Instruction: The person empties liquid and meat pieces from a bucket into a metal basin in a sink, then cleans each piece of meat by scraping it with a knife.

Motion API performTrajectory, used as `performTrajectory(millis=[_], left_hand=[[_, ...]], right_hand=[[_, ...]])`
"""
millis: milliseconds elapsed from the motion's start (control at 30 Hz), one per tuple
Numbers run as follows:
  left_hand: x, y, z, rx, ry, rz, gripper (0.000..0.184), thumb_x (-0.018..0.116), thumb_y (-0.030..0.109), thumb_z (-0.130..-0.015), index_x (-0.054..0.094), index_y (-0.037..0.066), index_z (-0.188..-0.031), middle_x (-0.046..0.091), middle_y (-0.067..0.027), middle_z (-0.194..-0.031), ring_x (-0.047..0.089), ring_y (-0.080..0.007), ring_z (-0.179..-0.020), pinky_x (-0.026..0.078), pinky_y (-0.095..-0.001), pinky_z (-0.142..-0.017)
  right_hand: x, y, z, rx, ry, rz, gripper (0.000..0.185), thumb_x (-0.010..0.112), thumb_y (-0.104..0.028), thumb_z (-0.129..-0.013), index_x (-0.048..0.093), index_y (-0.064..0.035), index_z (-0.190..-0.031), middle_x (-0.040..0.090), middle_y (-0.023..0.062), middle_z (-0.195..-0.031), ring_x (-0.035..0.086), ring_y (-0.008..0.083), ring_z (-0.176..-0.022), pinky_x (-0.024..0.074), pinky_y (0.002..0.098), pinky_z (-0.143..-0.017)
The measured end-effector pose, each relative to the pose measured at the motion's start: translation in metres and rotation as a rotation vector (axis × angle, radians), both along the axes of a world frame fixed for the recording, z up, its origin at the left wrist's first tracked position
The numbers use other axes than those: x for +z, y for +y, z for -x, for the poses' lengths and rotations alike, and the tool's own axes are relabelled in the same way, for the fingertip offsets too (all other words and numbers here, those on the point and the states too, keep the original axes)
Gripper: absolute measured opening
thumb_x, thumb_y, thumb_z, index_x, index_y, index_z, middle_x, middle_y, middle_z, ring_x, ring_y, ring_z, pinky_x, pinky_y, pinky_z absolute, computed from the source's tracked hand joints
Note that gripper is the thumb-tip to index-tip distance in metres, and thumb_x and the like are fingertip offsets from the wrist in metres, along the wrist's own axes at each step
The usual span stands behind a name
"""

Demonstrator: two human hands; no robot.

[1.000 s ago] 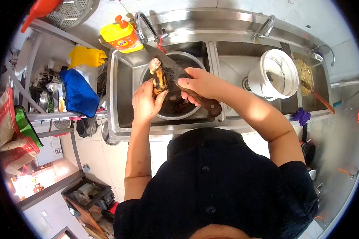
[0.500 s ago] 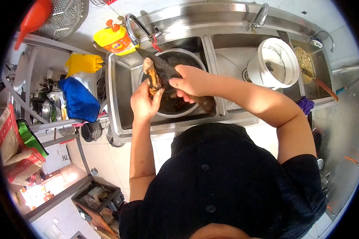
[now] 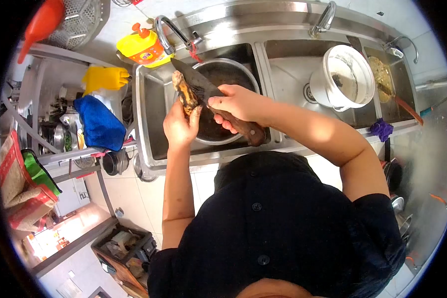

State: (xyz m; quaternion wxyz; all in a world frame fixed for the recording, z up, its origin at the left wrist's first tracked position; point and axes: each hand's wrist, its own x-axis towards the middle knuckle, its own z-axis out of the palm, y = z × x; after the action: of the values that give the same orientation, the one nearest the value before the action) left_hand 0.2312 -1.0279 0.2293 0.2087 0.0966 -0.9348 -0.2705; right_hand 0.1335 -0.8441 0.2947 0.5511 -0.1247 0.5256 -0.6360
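Note:
My left hand [image 3: 180, 124] grips a charred, yellow-and-black piece of food [image 3: 185, 94], possibly a trotter, which stands up out of its fingers with a pale end at the top. My right hand [image 3: 236, 110] is closed round a dark cleaver [image 3: 196, 82]; its wooden handle end sticks out below the palm. The blade lies slanted along the right side of the piece, close against it. Both hands are over a round metal basin [image 3: 248, 74] with dark contents, which sits in the left sink [image 3: 156, 87].
A white bucket [image 3: 333, 79] stands in the middle sink. Behind the left sink are a faucet [image 3: 165, 37] and a yellow-orange bottle [image 3: 143, 47]. Yellow gloves [image 3: 104, 78] and a blue cloth [image 3: 99, 123] hang at the left rack. A purple scrubber [image 3: 381, 129] lies on the front edge.
Since a second ago, the view has shifted slightly. My right hand has moved the cleaver along the piece, and both hands keep their hold.

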Motion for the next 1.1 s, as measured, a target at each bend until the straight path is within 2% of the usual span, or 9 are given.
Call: performTrajectory(millis=[33,133,200,267,367,467,700,900,1100], left_hand=[[-0.001,-0.001,-0.002,0.003,-0.021,-0.114,0.043,0.066,0.038,-0.084,0.057,0.003,-0.107,0.064,-0.0181,-0.083,0.063,-0.0384,-0.075,0.050,-0.0402,-0.066],[-0.005,-0.014,-0.005,-0.048,0.006,-0.293,0.046,0.066,0.040,-0.084,0.056,0.002,-0.107,0.064,-0.0147,-0.083,0.062,-0.0307,-0.070,0.050,-0.0374,-0.066],[-0.008,-0.021,-0.004,-0.096,0.060,-0.359,0.049,0.066,0.042,-0.084,0.055,0.001,-0.107,0.063,-0.0110,-0.083,0.061,-0.0232,-0.065,0.050,-0.0354,-0.065],[-0.007,-0.027,-0.006,-0.168,0.085,-0.658,0.050,0.064,0.044,-0.087,0.051,0.003,-0.114,0.058,-0.0050,-0.080,0.054,-0.0153,-0.063,0.047,-0.0298,-0.060],[0.003,-0.037,-0.015,-0.267,-0.032,-1.134,0.053,0.059,0.042,-0.090,0.045,0.002,-0.122,0.056,-0.0056,-0.079,0.051,-0.0131,-0.064,0.042,-0.0263,-0.058],[0.009,-0.035,-0.010,-0.343,0.045,-1.155,0.055,0.058,0.040,-0.090,0.045,-0.003,-0.121,0.056,-0.0071,-0.082,0.051,-0.0128,-0.063,0.042,-0.0257,-0.059],[0.016,-0.046,-0.019,-0.333,-0.064,-1.234,0.063,0.058,0.049,-0.084,0.050,-0.007,-0.113,0.056,-0.0072,-0.072,0.048,-0.0106,-0.055,0.038,-0.0224,-0.050],[0.009,-0.039,-0.014,-0.327,-0.085,-1.252,0.053,0.062,0.043,-0.088,0.050,-0.003,-0.112,0.052,-0.0060,-0.069,0.045,-0.0092,-0.051,0.034,-0.0209,-0.046],[0.020,0.007,0.009,-0.014,0.117,-1.282,0.037,0.049,0.041,-0.097,0.043,0.007,-0.112,0.049,-0.0021,-0.066,0.041,-0.0094,-0.047,0.030,-0.0217,-0.042]], right_hand=[[0.002,0.000,-0.003,-0.009,0.044,-0.057,0.023,0.052,-0.023,-0.095,0.044,-0.0014,-0.094,0.056,0.0126,-0.069,0.058,0.0237,-0.056,0.0463,0.0366,-0.049],[-0.028,0.006,0.002,-0.040,1.306,-0.161,0.026,0.055,-0.023,-0.092,0.044,0.0008,-0.095,0.059,0.0207,-0.074,0.060,0.0383,-0.067,0.0460,0.0456,-0.059],[-0.024,0.014,0.022,0.080,1.332,-0.314,0.027,0.057,-0.025,-0.090,0.046,-0.0009,-0.099,0.060,0.0246,-0.082,0.057,0.0458,-0.079,0.0442,0.0501,-0.068],[-0.030,0.017,0.031,-0.083,1.312,-0.392,0.024,0.056,-0.024,-0.092,0.048,-0.0025,-0.099,0.060,0.0192,-0.077,0.061,0.0371,-0.074,0.0467,0.0441,-0.066],[0.005,0.024,0.034,-0.092,0.775,-0.366,0.023,0.056,-0.023,-0.092,0.049,-0.0025,-0.098,0.058,0.0107,-0.073,0.060,0.0214,-0.068,0.0473,0.0350,-0.063],[-0.022,0.031,0.034,-0.092,1.054,-0.153,0.023,0.058,-0.023,-0.092,0.050,-0.0026,-0.101,0.055,0.0042,-0.072,0.052,0.0113,-0.067,0.0448,0.0282,-0.061],[-0.019,0.048,0.034,-0.021,1.256,-0.165,0.022,0.060,-0.022,-0.088,0.054,-0.0031,-0.098,0.058,0.0191,-0.079,0.058,0.0374,-0.075,0.0446,0.0420,-0.063],[-0.013,0.041,0.038,0.309,1.487,-0.098,0.024,0.056,-0.027,-0.090,0.052,-0.0038,-0.092,0.060,0.0175,-0.081,0.060,0.0373,-0.078,0.0468,0.0453,-0.066],[-0.040,0.008,0.023,-0.132,1.515,-0.465,0.024,0.056,-0.027,-0.091,0.051,-0.0050,-0.100,0.061,0.0175,-0.087,0.060,0.0382,-0.080,0.0482,0.0458,-0.068]])
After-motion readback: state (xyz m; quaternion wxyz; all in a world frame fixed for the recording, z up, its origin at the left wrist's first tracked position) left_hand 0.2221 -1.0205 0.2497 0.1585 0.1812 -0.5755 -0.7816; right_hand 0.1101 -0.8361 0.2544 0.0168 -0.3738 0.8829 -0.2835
